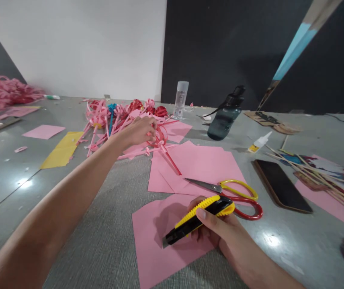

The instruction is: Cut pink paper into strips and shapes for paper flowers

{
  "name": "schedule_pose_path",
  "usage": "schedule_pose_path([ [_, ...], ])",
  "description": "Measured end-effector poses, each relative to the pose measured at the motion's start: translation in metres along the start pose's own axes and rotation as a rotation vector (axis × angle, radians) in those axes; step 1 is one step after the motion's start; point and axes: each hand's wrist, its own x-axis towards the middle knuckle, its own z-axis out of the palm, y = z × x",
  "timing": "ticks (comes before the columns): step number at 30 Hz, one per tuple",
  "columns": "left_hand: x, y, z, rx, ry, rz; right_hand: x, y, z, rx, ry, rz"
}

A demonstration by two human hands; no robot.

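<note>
In my right hand (217,228) is a yellow and black box cutter (200,218). Its short blade points down and left above a pink paper sheet (150,257). My left hand (142,130) reaches forward over a heap of pink and red ribbon flowers (114,116). Its fingers bend downward and look apart, right beside a looped pink ribbon flower (161,142) with a red stem; their tips are partly hidden. Scissors (217,186) with one yellow and one red handle lie partly on stacked pink paper (199,160), just beyond my right hand.
To the right are a phone (280,184), a glue bottle (260,142), thin sticks (319,172) and a dark water bottle (224,114). A clear bottle (181,100) stands at the back. Yellow paper (62,150) and a pink ribbon pile (5,92) lie left.
</note>
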Motion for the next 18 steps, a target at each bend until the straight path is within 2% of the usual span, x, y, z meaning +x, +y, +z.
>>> schedule_pose_path([
  [6, 0.002, 0.000, -0.001, -0.029, -0.047, -0.019, -0.001, -0.003, 0.002, 0.003, -0.031, -0.002],
  [11, 0.004, -0.006, 0.005, -0.037, -0.070, -0.006, -0.001, -0.002, 0.004, -0.011, 0.025, -0.005],
  [18, 0.005, -0.016, 0.012, -0.046, -0.047, 0.014, 0.000, 0.000, 0.002, -0.018, 0.039, -0.003],
])
